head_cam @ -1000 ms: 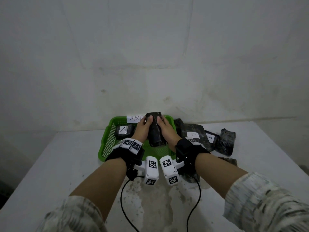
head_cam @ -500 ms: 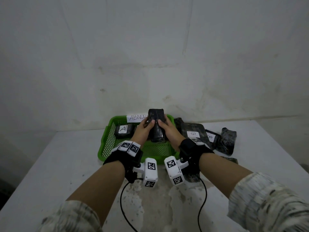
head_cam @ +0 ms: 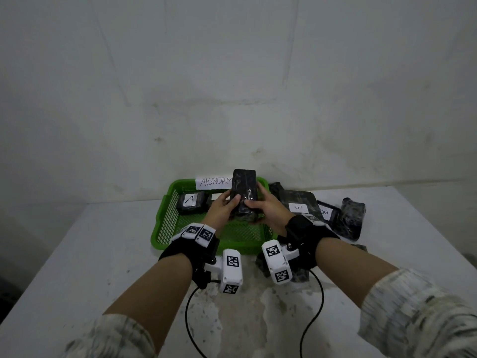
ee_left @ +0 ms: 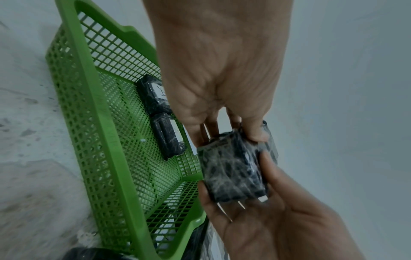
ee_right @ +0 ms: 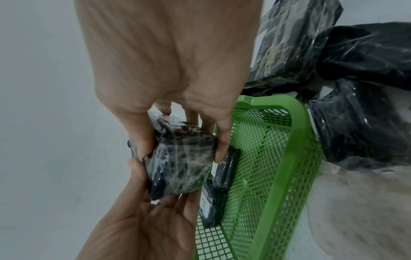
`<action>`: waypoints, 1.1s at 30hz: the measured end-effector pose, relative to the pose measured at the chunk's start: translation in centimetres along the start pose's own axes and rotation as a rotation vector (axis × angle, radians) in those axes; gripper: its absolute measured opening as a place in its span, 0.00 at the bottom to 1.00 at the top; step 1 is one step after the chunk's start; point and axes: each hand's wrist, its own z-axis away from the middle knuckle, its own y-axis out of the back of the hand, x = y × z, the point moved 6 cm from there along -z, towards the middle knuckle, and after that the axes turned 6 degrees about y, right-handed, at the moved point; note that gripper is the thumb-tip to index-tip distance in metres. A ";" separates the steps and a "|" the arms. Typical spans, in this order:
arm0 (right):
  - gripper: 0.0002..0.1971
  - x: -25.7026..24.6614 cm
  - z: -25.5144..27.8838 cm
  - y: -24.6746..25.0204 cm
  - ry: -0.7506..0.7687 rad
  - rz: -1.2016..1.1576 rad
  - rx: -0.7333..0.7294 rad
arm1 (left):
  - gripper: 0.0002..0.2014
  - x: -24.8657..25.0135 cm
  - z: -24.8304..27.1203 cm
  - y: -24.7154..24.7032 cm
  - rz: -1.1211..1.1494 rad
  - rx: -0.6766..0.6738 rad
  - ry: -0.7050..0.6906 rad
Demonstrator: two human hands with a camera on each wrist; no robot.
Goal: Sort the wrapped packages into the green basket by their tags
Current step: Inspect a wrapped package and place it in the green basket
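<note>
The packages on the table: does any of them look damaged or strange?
One does. The crumpled package at the far right of the pile beside the green basket is bunched and shows no tag, unlike the flat B-tagged package near it.

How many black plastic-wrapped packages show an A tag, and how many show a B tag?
Black plastic-wrapped packages tagged A: 1
Black plastic-wrapped packages tagged B: 2
Total with readable tags: 3
</note>
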 end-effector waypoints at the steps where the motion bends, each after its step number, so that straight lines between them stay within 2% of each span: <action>1: 0.27 -0.2 0.1 0.2 0.016 -0.008 0.013 | 0.22 -0.1 0.0 -0.2 -0.001 -0.023 0.013; 3: 0.28 -0.2 0.1 0.3 0.028 -0.029 0.026 | 0.23 -0.3 0.1 -0.5 -0.006 -0.062 0.023; 6: 0.36 0.2 0.1 0.3 0.013 -0.018 0.009 | 0.25 -0.7 0.1 0.0 0.015 -0.060 0.020; 14: 0.52 0.4 0.5 0.2 -0.001 0.089 -0.048 | 0.22 -1.0 0.6 0.1 0.059 -0.058 0.066; 18: 0.59 0.6 0.5 -0.3 0.024 0.220 -0.026 | 0.26 -0.9 0.5 0.2 -0.012 0.048 0.027; 19: 0.58 0.7 0.4 -0.2 0.024 0.223 -0.008 | 0.27 -0.8 0.3 0.5 -0.047 0.086 0.001; 20: 0.51 0.7 0.4 0.1 0.024 0.196 0.031 | 0.28 -0.7 0.2 0.7 -0.066 0.121 -0.032; 22: 0.25 0.0 0.8 0.4 0.026 0.095 0.095 | 0.31 -0.3 0.1 1.2 -0.061 0.159 -0.067; 23: 0.17 -0.1 0.8 0.6 0.019 0.060 0.126 | 0.30 0.1 0.5 1.2 -0.027 0.151 -0.061; 24: 0.13 -0.2 0.9 0.8 0.015 0.050 0.140 | 0.26 0.1 0.5 1.1 0.006 0.124 -0.034; 26: 0.15 -0.2 0.7 1.3 0.028 0.091 0.167 | 0.16 -0.1 0.7 0.9 0.057 0.077 0.026; 27: 0.16 -0.3 0.7 1.5 0.038 0.127 0.160 | 0.16 -0.3 0.9 0.8 0.062 0.055 0.053; 30: 0.15 -0.5 0.7 1.1 0.069 0.240 0.080 | 0.26 -1.0 1.0 0.8 0.048 0.035 0.097; 33: 0.11 -0.7 0.7 0.7 0.080 0.227 0.040 | 0.30 -1.7 0.7 1.2 0.091 0.080 0.132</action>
